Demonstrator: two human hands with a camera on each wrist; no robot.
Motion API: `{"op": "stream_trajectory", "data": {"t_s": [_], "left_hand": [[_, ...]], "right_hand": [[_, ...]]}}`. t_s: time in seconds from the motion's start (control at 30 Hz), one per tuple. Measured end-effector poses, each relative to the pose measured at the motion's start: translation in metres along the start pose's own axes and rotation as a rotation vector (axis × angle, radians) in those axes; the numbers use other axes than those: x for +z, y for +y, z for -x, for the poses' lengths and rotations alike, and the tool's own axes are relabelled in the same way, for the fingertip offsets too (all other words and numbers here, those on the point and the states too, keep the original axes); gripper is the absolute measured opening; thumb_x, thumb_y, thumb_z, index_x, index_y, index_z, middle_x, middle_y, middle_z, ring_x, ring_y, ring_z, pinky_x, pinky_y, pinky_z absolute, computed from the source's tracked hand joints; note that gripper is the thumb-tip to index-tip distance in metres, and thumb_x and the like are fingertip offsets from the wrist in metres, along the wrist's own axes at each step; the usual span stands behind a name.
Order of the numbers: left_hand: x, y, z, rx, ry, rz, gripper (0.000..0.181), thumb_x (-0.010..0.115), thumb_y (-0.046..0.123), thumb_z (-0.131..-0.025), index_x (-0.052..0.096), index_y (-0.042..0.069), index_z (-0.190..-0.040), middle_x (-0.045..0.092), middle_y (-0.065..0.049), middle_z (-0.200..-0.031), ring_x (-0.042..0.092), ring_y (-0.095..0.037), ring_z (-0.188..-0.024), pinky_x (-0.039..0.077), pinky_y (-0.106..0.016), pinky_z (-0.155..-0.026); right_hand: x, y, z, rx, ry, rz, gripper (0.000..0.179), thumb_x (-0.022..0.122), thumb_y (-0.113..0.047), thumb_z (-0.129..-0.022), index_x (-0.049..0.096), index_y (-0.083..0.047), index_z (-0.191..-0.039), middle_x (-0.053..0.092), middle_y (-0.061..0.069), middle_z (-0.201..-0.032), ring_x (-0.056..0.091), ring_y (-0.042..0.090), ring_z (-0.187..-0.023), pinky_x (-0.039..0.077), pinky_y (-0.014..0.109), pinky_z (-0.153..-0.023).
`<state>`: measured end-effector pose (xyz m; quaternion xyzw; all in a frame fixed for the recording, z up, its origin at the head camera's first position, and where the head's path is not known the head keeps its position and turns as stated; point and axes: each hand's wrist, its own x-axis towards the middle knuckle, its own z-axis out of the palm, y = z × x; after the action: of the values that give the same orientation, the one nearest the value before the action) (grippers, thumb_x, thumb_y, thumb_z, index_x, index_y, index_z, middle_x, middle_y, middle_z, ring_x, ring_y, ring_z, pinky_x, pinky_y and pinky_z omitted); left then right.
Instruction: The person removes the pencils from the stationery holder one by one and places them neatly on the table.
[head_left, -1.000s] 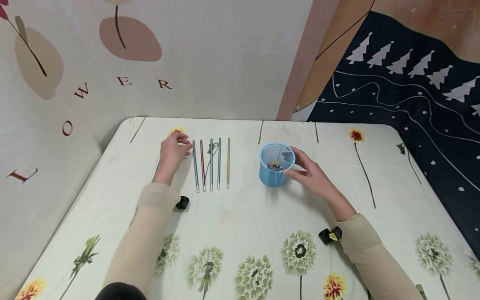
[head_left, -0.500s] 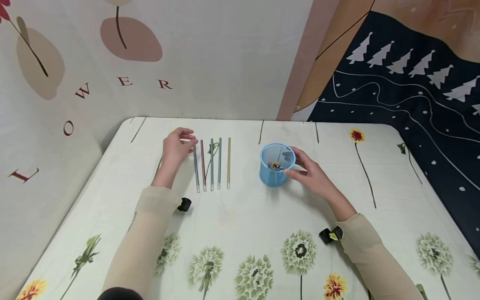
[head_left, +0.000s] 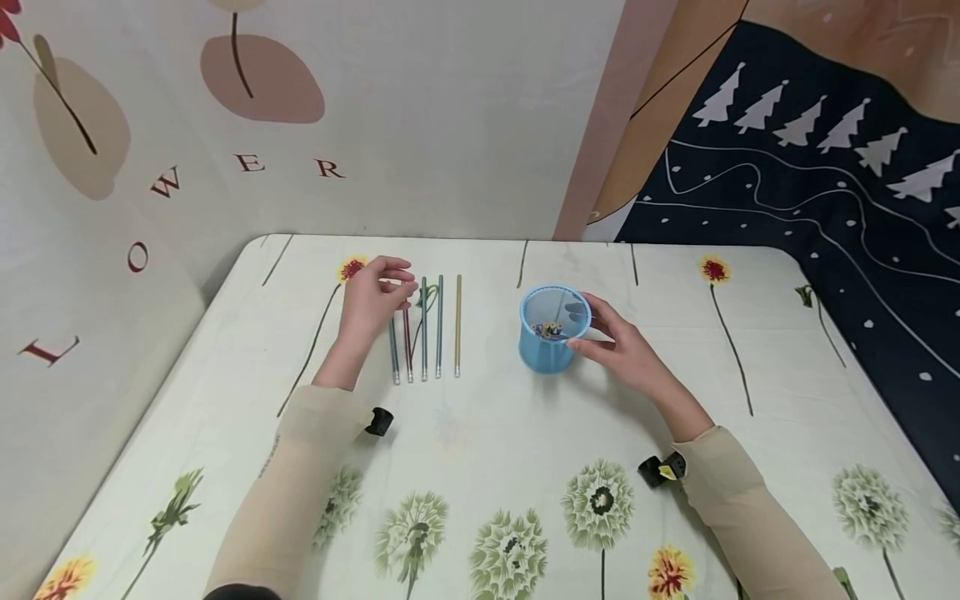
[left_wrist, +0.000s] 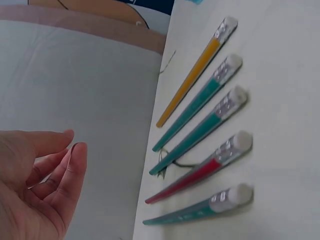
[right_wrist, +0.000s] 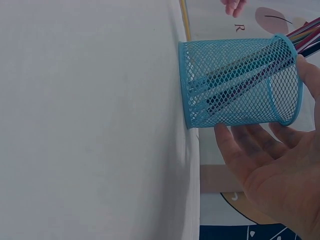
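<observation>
A row of pencils lies side by side on the table, eraser ends toward me: a teal pencil at the left, a red pencil, two more teal pencils and a yellow pencil. Over the far ends of the leftmost ones is my left hand, fingers loosely bent, thumb near the fingertips. The left wrist view shows it holding nothing. To the right stands a blue mesh pencil cup with several pencils inside. My right hand holds its side, thumb at the rim.
A white floral cloth covers the table. A pale wall hanging with printed letters rises behind its far edge. At the right hangs a dark cloth with white tree shapes.
My left hand has moved right, from beside the row to over the far ends of the teal and red pencils. My right hand and the pencil cup have stayed put.
</observation>
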<state>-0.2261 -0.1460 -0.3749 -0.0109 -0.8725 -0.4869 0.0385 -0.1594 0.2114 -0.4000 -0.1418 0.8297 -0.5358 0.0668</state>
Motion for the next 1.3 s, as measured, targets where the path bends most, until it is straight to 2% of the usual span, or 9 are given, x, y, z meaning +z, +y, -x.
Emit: {"op": "stream_trajectory", "data": {"t_s": [0.2,0.5,0.8,1.1,1.3], "left_hand": [[0.01,0.01,0.009,0.034,-0.034,0.03,0.035,0.068,0.013,-0.095,0.06,0.006,-0.128,0.069,-0.014,-0.113,0.069,-0.031,-0.095,0.062,-0.019,-0.069],[0.024,0.029,0.024,0.137,-0.109,0.064,0.033,0.07,0.014,-0.094,0.062,0.007,-0.125,0.07,-0.012,-0.111,0.072,-0.03,-0.094,0.064,-0.025,-0.072],[0.041,0.046,0.042,0.19,-0.192,0.129,0.035,0.072,0.012,-0.092,0.062,0.007,-0.125,0.07,-0.011,-0.111,0.072,-0.029,-0.093,0.064,-0.023,-0.072],[0.055,0.066,0.055,0.313,-0.244,0.148,0.035,0.075,0.011,-0.089,0.065,0.007,-0.122,0.073,-0.008,-0.11,0.071,-0.02,-0.091,0.064,-0.029,-0.077],[0.061,0.076,0.065,0.383,-0.262,0.169,0.031,0.076,0.012,-0.088,0.067,0.009,-0.118,0.074,-0.007,-0.106,0.072,-0.017,-0.093,0.064,-0.027,-0.08]], "right_hand": [[0.0,-0.001,0.001,0.002,0.004,-0.001,0.069,0.064,-0.013,-0.097,0.028,-0.012,-0.156,0.04,0.018,-0.155,0.039,0.04,-0.145,0.045,0.058,-0.111],[0.0,-0.001,0.001,0.001,0.003,-0.002,0.069,0.064,-0.012,-0.097,0.028,-0.011,-0.156,0.041,0.019,-0.155,0.038,0.04,-0.145,0.044,0.058,-0.111],[0.0,0.0,0.001,-0.007,-0.002,-0.005,0.069,0.063,-0.012,-0.098,0.027,-0.011,-0.157,0.04,0.019,-0.155,0.038,0.041,-0.145,0.044,0.059,-0.111],[0.0,0.0,0.0,-0.014,-0.005,-0.012,0.069,0.063,-0.012,-0.098,0.028,-0.012,-0.156,0.04,0.019,-0.155,0.038,0.041,-0.145,0.044,0.059,-0.111],[0.0,0.0,0.001,-0.008,0.0,-0.007,0.068,0.063,-0.013,-0.098,0.028,-0.011,-0.157,0.04,0.02,-0.155,0.038,0.041,-0.145,0.044,0.059,-0.111]]}}
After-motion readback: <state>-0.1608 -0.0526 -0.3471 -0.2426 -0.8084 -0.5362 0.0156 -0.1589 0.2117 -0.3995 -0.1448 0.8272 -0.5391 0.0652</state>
